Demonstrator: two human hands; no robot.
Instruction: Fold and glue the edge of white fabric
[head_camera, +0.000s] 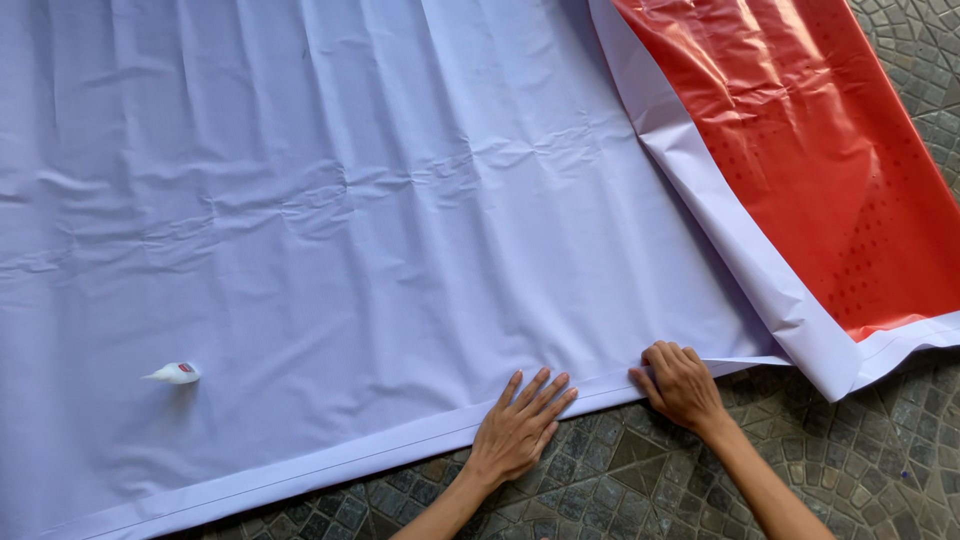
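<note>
Folded hem of a large pale lilac-white sheet: a narrow strip turned over along the sheet's near edge, running diagonally from lower left up toward the right, directly under both hands. L. hand lies flat on the hem, palm down, fingers spread and pointing away from the person, pressing the fold against the sheet. R. hand, just to the right of the L. hand and apart from it, has fingers curled and bunched at the sheet's edge, fingertips on the hem where it lifts; whether they pinch it or only press cannot be told. Sheet extends away from and to the left of both hands, creased in soft horizontal wrinkles. Well to the left of the L. hand, a small white glue tube lies on the sheet, nozzle pointing left. Beyond and right of the R. hand, the sheet is turned back, showing its glossy red face w/ a white border. Below the hands: grey patterned paving.
</note>
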